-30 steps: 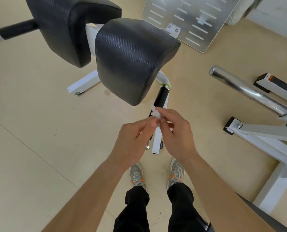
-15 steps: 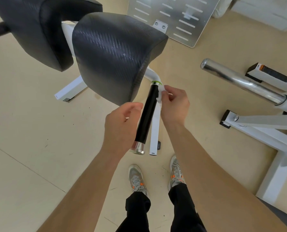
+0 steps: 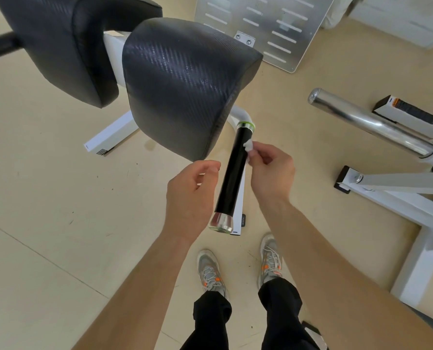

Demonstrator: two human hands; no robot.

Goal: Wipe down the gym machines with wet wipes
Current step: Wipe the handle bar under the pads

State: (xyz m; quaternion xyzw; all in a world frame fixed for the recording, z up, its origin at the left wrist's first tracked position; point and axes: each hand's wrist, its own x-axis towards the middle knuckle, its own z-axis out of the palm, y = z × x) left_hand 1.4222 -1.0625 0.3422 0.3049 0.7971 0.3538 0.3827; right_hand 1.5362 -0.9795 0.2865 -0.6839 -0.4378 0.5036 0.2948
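R hand (image 3: 271, 173) pinched a wadded wipe (image 3: 248, 145) on top end of the black grip (image 3: 233, 178); L hand (image 3: 190, 195) hung loose, empty. Grip looked barely begun; pads (image 3: 185, 79) & chrome-bar machine (image 3: 369, 125) prob. left

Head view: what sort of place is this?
Most likely a gym or fitness room: black padded machine cushions, a chrome bar, and a slotted metal footplate. The right hand pinches a wet wipe against a black handle.
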